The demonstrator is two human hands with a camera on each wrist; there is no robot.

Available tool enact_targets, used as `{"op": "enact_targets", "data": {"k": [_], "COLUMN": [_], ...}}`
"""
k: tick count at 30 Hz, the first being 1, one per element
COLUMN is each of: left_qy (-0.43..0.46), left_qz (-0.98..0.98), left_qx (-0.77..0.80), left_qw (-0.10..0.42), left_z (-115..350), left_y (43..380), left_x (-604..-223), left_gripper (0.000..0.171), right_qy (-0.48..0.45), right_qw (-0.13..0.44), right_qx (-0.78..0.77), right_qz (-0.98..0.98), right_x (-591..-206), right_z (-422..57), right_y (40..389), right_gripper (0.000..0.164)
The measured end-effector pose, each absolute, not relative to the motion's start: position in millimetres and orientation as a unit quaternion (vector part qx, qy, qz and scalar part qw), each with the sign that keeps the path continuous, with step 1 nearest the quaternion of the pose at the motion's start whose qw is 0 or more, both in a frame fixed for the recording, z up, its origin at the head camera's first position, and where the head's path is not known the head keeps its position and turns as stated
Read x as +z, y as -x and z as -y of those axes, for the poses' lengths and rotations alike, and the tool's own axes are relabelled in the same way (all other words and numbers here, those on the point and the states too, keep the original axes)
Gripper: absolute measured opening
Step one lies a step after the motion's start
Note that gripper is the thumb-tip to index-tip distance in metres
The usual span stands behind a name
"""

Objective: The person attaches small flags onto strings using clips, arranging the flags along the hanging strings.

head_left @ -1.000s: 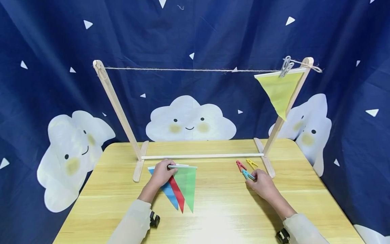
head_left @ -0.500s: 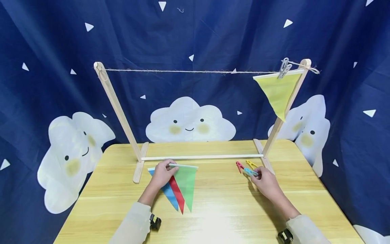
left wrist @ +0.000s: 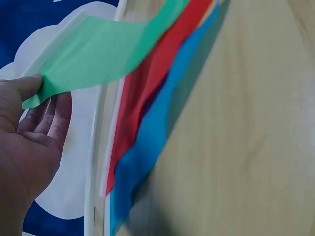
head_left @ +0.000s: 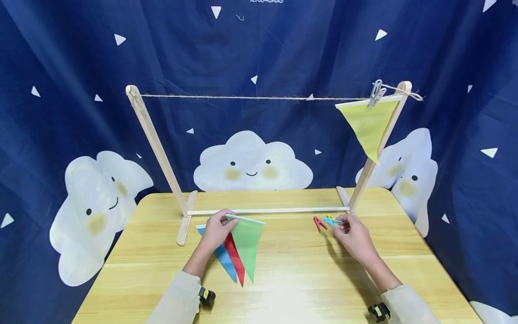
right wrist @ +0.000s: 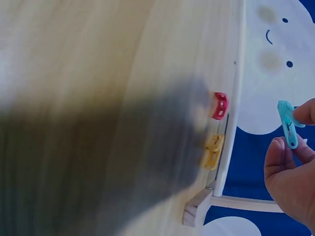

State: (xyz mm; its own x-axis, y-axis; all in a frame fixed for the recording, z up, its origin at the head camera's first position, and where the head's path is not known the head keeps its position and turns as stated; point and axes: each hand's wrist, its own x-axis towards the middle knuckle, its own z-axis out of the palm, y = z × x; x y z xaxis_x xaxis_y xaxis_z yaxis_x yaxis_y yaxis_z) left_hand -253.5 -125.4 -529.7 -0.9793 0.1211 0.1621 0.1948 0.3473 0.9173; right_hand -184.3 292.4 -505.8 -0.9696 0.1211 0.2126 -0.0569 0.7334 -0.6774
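My left hand (head_left: 216, 229) pinches the white top edge of a green triangular flag (head_left: 246, 243) between thumb and fingers, its edge lifted in the left wrist view. Beneath it, a red flag (left wrist: 142, 98) and a blue flag (left wrist: 147, 152) lie on the table. On the right, my right hand (head_left: 355, 236) holds a light blue clothespin (right wrist: 289, 125) between thumb and fingers, raised above the tabletop. A red clothespin (right wrist: 220, 105) and a yellow clothespin (right wrist: 212, 151) lie on the table close by, the yellow one mostly hidden in the head view.
A wooden frame with a left post (head_left: 155, 144) and right post (head_left: 362, 175) carries a string (head_left: 243, 97) across its top. A yellow flag (head_left: 369, 121) hangs there by a grey clothespin (head_left: 376, 93). A white bar (head_left: 275, 210) joins the feet on the wooden table (head_left: 291, 265).
My right hand has lifted the light blue clothespin away from the table and turned it. My left hand has raised the green flag's edge, swinging its right end slightly outward.
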Motion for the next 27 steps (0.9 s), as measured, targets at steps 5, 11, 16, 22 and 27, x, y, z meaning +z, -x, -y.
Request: {"op": "enact_targets", "data": {"k": [5, 11, 16, 22, 27], "left_qy": [0.098, 0.076, 0.061, 0.049, 0.049], "left_qz": [0.788, 0.758, 0.756, 0.739, 0.725], "left_qx": [-0.606, -0.645, -0.649, -0.669, -0.682], "left_qw": [0.047, 0.054, 0.063, 0.069, 0.081], "left_z": [121.9, 114.9, 110.2, 104.7, 100.0], "left_y": [253.6, 249.6, 247.4, 249.2, 251.5], "left_x": [-522.9, -515.2, -508.7, -500.7, -492.3], "left_gripper": [0.009, 0.009, 0.008, 0.011, 0.012], "right_qy": [0.021, 0.025, 0.016, 0.001, -0.010], "right_qw": [0.145, 0.156, 0.170, 0.189, 0.194], "right_qx": [0.387, 0.403, 0.416, 0.429, 0.434], "right_qz": [0.910, 0.902, 0.893, 0.884, 0.880], "right_x": [-497.6, -493.1, -488.3, -476.1, -462.5], "right_z": [-290.9, -289.8, -287.9, -287.0, -284.7], "right_y": [186.5, 189.9, 191.9, 194.5, 197.5], "right_gripper": [0.022, 0.027, 0.029, 0.027, 0.027]}}
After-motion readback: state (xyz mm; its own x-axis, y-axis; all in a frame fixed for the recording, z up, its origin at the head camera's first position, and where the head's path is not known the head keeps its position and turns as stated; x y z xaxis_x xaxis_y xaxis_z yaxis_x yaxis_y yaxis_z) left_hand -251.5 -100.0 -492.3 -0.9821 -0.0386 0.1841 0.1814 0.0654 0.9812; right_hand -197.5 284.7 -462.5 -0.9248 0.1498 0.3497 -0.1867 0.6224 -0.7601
